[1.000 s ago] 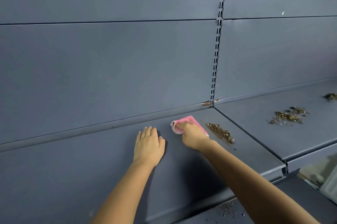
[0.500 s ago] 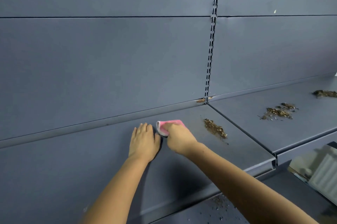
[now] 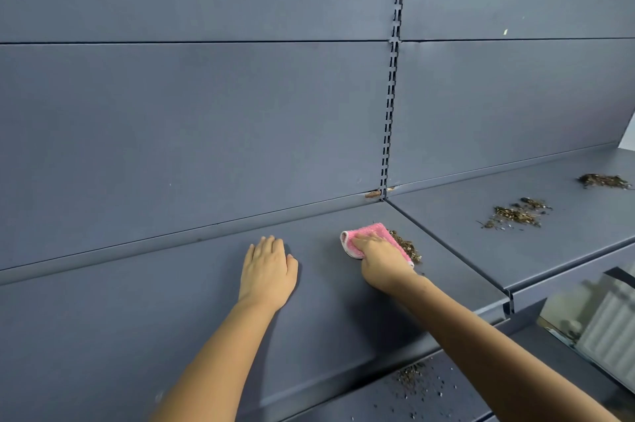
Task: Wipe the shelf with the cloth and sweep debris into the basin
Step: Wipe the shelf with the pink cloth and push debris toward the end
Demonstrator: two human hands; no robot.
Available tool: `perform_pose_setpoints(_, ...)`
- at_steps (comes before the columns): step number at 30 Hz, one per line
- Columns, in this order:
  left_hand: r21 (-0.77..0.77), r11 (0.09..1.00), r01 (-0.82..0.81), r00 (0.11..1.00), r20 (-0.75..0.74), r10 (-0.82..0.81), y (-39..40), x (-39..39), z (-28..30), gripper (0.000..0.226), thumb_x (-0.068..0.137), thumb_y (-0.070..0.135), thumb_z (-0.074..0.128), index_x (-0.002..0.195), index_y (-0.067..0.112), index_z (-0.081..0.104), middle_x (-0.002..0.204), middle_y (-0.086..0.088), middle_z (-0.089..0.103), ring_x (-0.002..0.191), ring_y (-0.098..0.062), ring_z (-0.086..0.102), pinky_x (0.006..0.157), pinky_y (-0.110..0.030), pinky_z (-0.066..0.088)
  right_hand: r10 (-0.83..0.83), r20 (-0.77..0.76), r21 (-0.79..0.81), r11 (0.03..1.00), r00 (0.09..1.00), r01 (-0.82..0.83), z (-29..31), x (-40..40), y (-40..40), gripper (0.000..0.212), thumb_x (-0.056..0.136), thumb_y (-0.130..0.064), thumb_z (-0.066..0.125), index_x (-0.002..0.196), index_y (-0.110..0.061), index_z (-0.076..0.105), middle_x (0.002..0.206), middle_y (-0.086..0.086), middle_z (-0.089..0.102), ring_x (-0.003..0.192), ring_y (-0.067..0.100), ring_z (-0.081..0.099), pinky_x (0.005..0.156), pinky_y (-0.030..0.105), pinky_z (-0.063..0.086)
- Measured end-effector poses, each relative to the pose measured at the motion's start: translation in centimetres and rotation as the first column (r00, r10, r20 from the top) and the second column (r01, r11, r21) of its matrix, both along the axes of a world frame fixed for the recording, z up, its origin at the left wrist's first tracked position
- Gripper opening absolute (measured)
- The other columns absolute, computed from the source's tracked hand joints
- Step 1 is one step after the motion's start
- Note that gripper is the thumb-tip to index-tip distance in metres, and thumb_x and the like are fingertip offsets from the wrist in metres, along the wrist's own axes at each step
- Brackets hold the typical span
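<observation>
Grasping a folded pink cloth (image 3: pixel 369 238), the right hand (image 3: pixel 383 262) is pressing it flat on the grey shelf (image 3: pixel 171 304), its right edge touching a small heap of brown debris (image 3: pixel 409 246); the left hand (image 3: pixel 267 268) is lying released, palm down with fingers straight, on bare shelf well to the left. No basin is showing in the head view, so where the sweepings are meant to land cannot be told. A quick stroke is likely to be scattering crumbs over the front lip (image 3: pixel 494 310), and specks are already lying on the lower shelf (image 3: pixel 417 378) beneath it; a push to the right is risking grit lodging in the seam (image 3: pixel 446 246) between the two boards. The rear upstand is closing off the back, while open room is lying to the left and toward the front edge. Two further piles (image 3: pixel 515 213) are waiting on the neighbouring shelf (image 3: pixel 549 249), well apart from the cloth.
</observation>
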State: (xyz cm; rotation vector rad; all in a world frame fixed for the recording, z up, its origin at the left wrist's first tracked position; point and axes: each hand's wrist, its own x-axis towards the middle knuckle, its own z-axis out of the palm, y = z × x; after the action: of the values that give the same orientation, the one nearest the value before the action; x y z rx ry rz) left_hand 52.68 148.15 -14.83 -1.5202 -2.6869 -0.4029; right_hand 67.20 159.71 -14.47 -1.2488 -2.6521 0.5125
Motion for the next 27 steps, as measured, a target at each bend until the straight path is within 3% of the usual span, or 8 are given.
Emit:
perform_pose_setpoints(3,0.006,1.0,-0.002,1.0,0.003,0.002,0.1,0.0,0.0,0.045,0.102,0.023,0.023,0.144,0.007,0.03,0.158,-0.006,0.021,0.149,-0.017,0.012,0.122,-0.031,0.005,-0.04,0.005,-0.041,0.998,0.999,0.04,0.2,-0.4,0.3,0.06,0.086,0.005,0.035,0.142,-0.017,0.036,0.153,0.008,0.03,0.14,0.026,0.031,0.113,0.036,0.03)
perform_pose_setpoints(6,0.01,1.0,0.003,1.0,0.004,-0.003,0.1,0.0,0.0,0.045,0.102,0.023,0.024,0.144,0.007,0.03,0.158,-0.006,0.022,0.149,-0.018,0.012,0.123,-0.031,0.006,-0.033,-0.05,-0.011,0.999,0.998,0.032,0.6,-0.1,-0.2,0.052,0.09,0.0,0.036,0.14,-0.014,0.04,0.147,0.01,0.039,0.135,0.025,0.037,0.106,0.028,0.033)
perform_pose_setpoints(9,-0.005,1.0,0.001,1.0,-0.002,-0.001,0.4,0.0,-0.2,0.044,0.102,0.023,0.024,0.143,0.007,0.031,0.157,-0.007,0.024,0.149,-0.018,0.014,0.122,-0.032,0.006,0.079,-0.115,-0.009,0.997,0.99,-0.08,0.9,-1.8,-2.0,0.049,0.091,0.0,0.037,0.138,-0.014,0.044,0.144,0.009,0.042,0.119,0.002,0.03,0.091,0.017,0.022)
perform_pose_setpoints(11,-0.006,1.0,-0.017,1.0,0.011,0.017,0.5,-0.1,-0.3,0.041,0.101,0.022,0.025,0.137,0.007,0.037,0.153,-0.01,0.032,0.146,-0.021,0.021,0.122,-0.033,0.011,0.126,-0.045,-0.079,0.989,0.991,-0.129,0.6,-4.2,-3.7,0.035,0.088,0.003,0.038,0.11,-0.011,0.062,0.128,0.009,0.053,0.112,0.001,0.029,0.096,0.019,0.023)
perform_pose_setpoints(13,0.008,0.999,-0.036,0.999,0.014,0.036,0.6,-0.3,-0.3,0.036,0.101,0.02,0.025,0.129,0.008,0.044,0.145,-0.008,0.041,0.142,-0.022,0.028,0.12,-0.033,0.016,0.131,0.051,-0.125,0.984,0.99,-0.123,-0.4,-6.8,-4.0,0.023,0.085,0.003,0.041,0.082,-0.012,0.059,0.118,0.009,0.058,0.126,0.013,0.041,0.099,0.027,0.036)
perform_pose_setpoints(16,0.021,0.999,-0.029,0.999,0.019,0.029,0.6,-0.3,-0.2,0.041,0.1,0.018,0.026,0.138,0.007,0.037,0.154,-0.008,0.03,0.147,-0.019,0.019,0.122,-0.032,0.01,0.115,0.099,-0.094,0.99,0.988,-0.106,-0.2,-8.5,-2.5,0.036,0.082,-0.003,0.047,0.115,-0.01,0.057,0.131,0.007,0.054,0.129,0.021,0.043,0.099,0.025,0.034)
perform_pose_setpoints(22,0.013,0.999,-0.032,0.999,0.007,0.032,0.5,-0.2,-0.2,0.047,0.101,0.02,0.024,0.147,0.007,0.025,0.159,-0.006,0.018,0.15,-0.017,0.01,0.123,-0.031,0.004,-0.077,0.085,-0.024,0.997,0.993,0.079,1.6,-6.5,0.8,0.047,0.082,0.011,0.039,0.127,-0.002,0.048,0.132,0.018,0.05,0.127,0.032,0.045,0.107,0.035,0.038)
perform_pose_setpoints(27,0.004,0.999,-0.036,0.999,0.006,0.036,0.4,-0.2,-0.3,0.048,0.102,0.02,0.023,0.148,0.007,0.024,0.159,-0.005,0.019,0.15,-0.017,0.01,0.123,-0.031,0.005,-0.156,0.088,-0.013,0.987,0.984,0.158,1.0,-5.9,1.7,0.061,0.085,0.005,0.04,0.144,-0.007,0.026,0.15,0.019,0.029,0.144,0.036,0.015,0.119,0.041,0.018)
